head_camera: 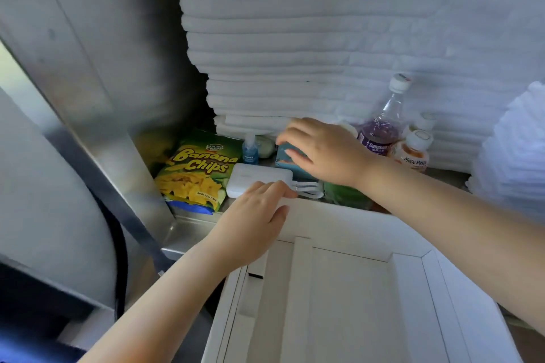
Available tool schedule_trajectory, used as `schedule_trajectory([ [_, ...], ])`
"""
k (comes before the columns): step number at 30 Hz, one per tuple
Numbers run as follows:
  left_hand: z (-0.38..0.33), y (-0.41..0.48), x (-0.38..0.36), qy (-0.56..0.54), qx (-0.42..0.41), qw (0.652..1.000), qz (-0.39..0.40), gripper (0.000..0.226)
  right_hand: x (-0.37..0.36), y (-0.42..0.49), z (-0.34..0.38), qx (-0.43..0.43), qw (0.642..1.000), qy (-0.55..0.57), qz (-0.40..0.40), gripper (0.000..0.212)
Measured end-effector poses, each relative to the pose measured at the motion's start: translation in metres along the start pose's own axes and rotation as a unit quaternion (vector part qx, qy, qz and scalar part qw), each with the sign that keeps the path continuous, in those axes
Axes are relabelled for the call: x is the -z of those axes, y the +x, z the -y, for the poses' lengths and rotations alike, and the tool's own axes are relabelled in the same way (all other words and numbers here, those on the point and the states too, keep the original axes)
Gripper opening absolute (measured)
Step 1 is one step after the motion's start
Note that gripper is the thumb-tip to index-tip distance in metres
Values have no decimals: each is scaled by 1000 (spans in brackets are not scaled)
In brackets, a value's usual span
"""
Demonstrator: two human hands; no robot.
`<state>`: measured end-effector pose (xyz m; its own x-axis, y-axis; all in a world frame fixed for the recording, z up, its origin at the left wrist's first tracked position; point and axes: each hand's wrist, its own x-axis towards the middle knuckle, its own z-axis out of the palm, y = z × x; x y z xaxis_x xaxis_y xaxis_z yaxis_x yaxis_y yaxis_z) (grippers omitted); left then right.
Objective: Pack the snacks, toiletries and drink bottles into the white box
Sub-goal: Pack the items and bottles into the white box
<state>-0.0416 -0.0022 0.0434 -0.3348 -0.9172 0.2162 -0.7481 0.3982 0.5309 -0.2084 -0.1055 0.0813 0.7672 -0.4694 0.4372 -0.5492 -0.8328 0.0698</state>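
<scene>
The open white box fills the lower middle. My left hand grips its far rim, thumb inside, fingers over the edge. My right hand curls round a small teal carton standing on the metal shelf behind the box. A green banana chips bag leans at the left. A white power bank with a cable lies between the bag and the carton. A small blue spray bottle stands behind it. A purple drink bottle and an orange-labelled drink bottle stand at the right.
A tall stack of folded white towels rises behind the items, with more white cloth at the right. A metal upright slants down the left. A green packet lies partly hidden under my right wrist.
</scene>
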Motion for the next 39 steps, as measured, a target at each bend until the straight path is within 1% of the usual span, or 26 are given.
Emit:
schedule_trajectory([
  [2, 0, -1, 1, 1, 4, 1000, 8, 28, -19, 25, -10, -26, 999, 0, 32, 32],
  [6, -1, -2, 1, -2, 15, 1000, 17, 29, -56, 52, -25, 5, 994, -32, 108, 60],
  [8, -1, -2, 1, -4, 21, 1000, 22, 29, -74, 55, -26, 7, 991, -15, 135, 62],
  [10, 0, -2, 1, -6, 28, 999, 26, 29, -85, 52, -26, -7, 989, 13, 145, 58],
  [14, 2, -1, 0, -3, 30, 999, 28, 29, -81, 48, -31, -16, 992, 88, 92, 34],
  [18, 4, -1, -2, 0, 43, 999, 29, 28, -51, 38, -30, 24, 994, 73, 73, 19],
  [21, 4, -2, -2, -3, 45, 999, 27, 27, -20, 24, -27, 20, 998, 58, 19, 15],
  [24, 4, -2, -3, -2, 51, 998, 26, 25, 10, 2, -23, 9, 999, 25, -42, 17],
  [29, 6, 0, -5, 4, 63, 998, 27, 24, 33, -48, -2, 9, 997, 38, -67, 21],
  [32, 7, 1, -5, 9, 82, 996, 36, 23, 34, -67, 7, -35, 991, 93, -91, 22],
  [34, 6, 1, -6, 11, 90, 995, 39, 22, 35, -75, 11, -82, 977, 155, -123, 25],
  [36, 6, 2, -6, 12, 87, 995, 40, 22, 35, -80, 13, -130, 948, 253, -140, 30],
  [39, 6, 2, -5, 16, 76, 996, 38, 21, 36, -82, 15, -176, 893, 394, -127, 34],
])
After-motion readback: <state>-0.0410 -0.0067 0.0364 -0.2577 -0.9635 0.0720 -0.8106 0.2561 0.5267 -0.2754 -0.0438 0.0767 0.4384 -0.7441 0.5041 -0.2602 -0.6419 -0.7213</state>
